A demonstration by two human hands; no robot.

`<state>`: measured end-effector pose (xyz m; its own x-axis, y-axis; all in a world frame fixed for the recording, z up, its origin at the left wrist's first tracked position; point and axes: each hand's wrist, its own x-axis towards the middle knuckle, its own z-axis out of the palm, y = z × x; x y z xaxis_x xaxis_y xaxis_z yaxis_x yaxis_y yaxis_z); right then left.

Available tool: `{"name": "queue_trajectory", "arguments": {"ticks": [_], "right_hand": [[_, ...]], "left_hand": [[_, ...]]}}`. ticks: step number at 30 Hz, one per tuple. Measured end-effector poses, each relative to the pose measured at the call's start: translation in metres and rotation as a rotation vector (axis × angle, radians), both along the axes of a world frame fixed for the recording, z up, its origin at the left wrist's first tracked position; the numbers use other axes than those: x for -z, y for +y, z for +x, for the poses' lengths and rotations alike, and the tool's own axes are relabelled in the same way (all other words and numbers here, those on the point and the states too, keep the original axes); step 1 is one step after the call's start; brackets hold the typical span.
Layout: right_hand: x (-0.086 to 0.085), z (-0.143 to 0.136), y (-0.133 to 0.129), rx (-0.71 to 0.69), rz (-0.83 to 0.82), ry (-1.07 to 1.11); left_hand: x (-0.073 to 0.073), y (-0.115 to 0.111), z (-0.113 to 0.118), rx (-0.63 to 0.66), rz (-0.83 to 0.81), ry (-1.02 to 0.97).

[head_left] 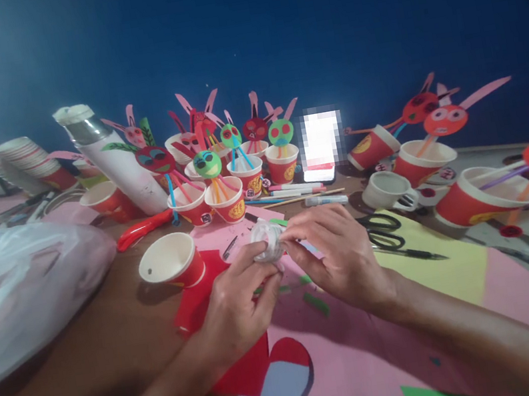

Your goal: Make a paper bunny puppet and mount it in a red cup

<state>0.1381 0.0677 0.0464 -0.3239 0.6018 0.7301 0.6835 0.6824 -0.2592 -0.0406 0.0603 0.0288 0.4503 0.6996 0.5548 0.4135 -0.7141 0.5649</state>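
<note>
- Plastic roll (266,239), clear (it looks like sticky tape), held between both hands above the papers.
- Left hand (243,296): thumb and fingers pinching the roll from its near left side.
- Right hand (337,253): thumb and fingertips pressed together, pinching at the roll's right edge.
- Brown table (130,335) with pink paper (339,341), and yellow paper (459,267) under black scissors (375,233); blue wall (238,40) behind.
- Red-and-white cups (229,209) holding coloured stalks (218,187) topped by paper faces (208,164); white mug (384,193) at right.
</note>
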Motion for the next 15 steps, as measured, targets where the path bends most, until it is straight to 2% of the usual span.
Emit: {"name": "queue_trajectory", "arguments": {"ticks": [7, 11, 15], "right_hand": [[0.0021, -0.0025, 0.0000, 0.044, 0.040, -0.109], [0.0023, -0.0044, -0.0025, 0.034, 0.013, -0.094], [-0.0042, -0.0032, -0.0048, 0.018, -0.060, 0.013]], "left_hand": [[-0.0016, -0.0056, 0.0033, -0.037, 0.016, -0.002], [-0.0026, -0.0073, 0.0024, -0.064, 0.029, 0.002], [-0.0010, -0.0047, -0.0024, 0.017, 0.108, -0.024]]}}
